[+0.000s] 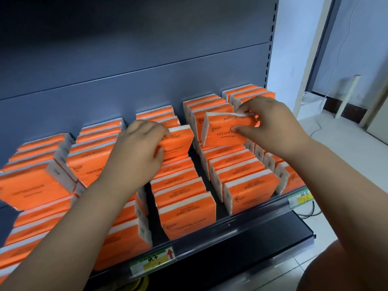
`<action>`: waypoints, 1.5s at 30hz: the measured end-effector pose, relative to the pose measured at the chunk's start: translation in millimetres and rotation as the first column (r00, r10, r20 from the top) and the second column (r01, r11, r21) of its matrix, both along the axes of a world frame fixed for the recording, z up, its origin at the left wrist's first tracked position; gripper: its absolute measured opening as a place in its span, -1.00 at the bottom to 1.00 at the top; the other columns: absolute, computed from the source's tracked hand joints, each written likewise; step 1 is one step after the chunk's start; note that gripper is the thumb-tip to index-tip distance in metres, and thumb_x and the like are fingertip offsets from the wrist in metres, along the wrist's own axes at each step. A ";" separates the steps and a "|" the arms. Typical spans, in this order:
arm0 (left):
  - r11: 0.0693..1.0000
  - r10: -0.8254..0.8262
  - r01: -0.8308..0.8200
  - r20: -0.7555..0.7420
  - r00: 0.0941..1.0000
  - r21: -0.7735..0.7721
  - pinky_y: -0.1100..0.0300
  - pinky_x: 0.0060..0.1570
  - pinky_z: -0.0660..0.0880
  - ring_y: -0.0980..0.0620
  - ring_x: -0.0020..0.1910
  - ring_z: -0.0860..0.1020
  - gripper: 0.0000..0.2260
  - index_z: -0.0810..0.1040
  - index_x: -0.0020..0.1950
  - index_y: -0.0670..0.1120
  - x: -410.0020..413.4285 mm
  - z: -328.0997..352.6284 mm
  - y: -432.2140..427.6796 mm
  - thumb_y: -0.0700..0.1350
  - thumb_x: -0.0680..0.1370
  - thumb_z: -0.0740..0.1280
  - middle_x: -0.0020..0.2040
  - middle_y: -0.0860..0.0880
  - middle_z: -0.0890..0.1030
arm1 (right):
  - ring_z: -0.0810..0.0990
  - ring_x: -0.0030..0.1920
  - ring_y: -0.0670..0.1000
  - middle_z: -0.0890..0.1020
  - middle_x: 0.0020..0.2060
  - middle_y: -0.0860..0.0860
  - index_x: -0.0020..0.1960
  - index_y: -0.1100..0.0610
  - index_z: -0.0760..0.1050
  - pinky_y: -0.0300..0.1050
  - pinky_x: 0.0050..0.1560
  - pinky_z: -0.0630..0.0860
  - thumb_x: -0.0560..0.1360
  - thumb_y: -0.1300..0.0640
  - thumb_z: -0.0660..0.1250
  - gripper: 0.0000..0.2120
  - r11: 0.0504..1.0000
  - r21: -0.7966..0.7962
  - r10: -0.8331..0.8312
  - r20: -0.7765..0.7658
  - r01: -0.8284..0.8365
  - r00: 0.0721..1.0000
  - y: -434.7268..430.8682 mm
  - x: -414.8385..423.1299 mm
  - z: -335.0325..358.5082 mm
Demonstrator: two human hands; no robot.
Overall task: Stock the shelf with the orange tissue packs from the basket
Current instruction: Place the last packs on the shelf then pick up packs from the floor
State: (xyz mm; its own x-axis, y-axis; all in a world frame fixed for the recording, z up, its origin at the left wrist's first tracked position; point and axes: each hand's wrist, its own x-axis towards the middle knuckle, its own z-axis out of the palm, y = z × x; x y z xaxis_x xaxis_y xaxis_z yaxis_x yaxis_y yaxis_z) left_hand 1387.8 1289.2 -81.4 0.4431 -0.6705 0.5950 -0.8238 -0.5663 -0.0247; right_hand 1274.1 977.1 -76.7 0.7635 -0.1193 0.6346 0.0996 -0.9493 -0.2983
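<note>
Shelf [241, 225]: loaded with rows of upright orange packs [186, 217] beneath both sets of fingers.
Right pack [222, 131]: held tilted above the rows, pinched between thumb and curled fingers of the right hand [266, 120].
Left pack [178, 143]: gripped at its top by curled fingers of the left hand [142, 141].

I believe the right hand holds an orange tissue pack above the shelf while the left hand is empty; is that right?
Not quite: the head view shows the left hand also grips an orange tissue pack; the right hand holds its own pack above the shelf.
</note>
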 end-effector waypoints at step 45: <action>0.989 0.145 -0.145 0.013 0.989 -0.004 -0.16 0.14 0.52 -0.25 0.11 0.51 -0.60 0.56 0.25 -0.16 8.6 -15.7 -5.1 -0.35 0.43 0.43 0.18 -0.14 0.61 | 0.50 0.26 0.26 0.54 0.26 0.16 0.34 0.03 0.62 0.18 0.32 0.45 0.53 0.02 0.45 -0.61 0.995 -0.068 -0.065 0.054 0.069 0.996 6.0 51.1 -27.0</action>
